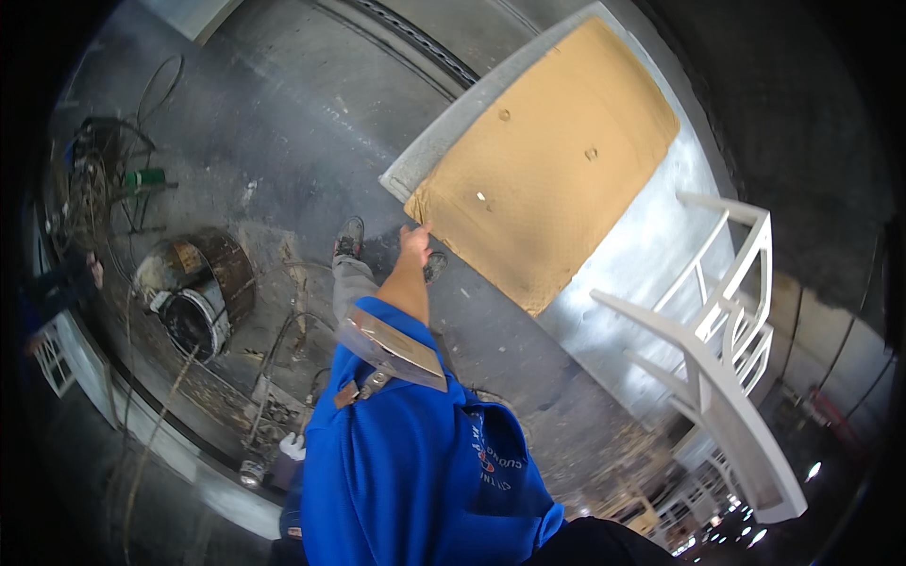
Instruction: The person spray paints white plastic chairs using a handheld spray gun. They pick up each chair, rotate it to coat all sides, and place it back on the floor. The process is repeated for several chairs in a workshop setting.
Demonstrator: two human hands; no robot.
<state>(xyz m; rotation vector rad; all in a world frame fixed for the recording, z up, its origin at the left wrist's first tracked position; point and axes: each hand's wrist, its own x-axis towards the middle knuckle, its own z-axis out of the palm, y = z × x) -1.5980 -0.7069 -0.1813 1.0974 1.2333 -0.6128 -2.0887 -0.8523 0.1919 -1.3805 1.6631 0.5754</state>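
Note:
My left hand [415,244] reaches out from a short blue sleeve [377,434] to the near corner of a tan cardboard sheet [557,160]. Its fingers are closed on that corner, though the fingertips are partly hidden. The sheet lies on a grey-white tabletop [590,335], leaving a pale strip along its far left edge. A flat metal-looking piece [394,353] with a fitting crosses in front of my sleeve; what holds it does not show. On the table's right side rests a white slatted chair [722,377], tipped over. My right hand is out of view.
A crusted metal drum [203,288] stands on the floor at left, with hoses around it. Further left is dark equipment with a green part [144,177]. A white-gloved hand [293,446] shows low at left, its owner unclear. More white frames [694,505] stand lower right.

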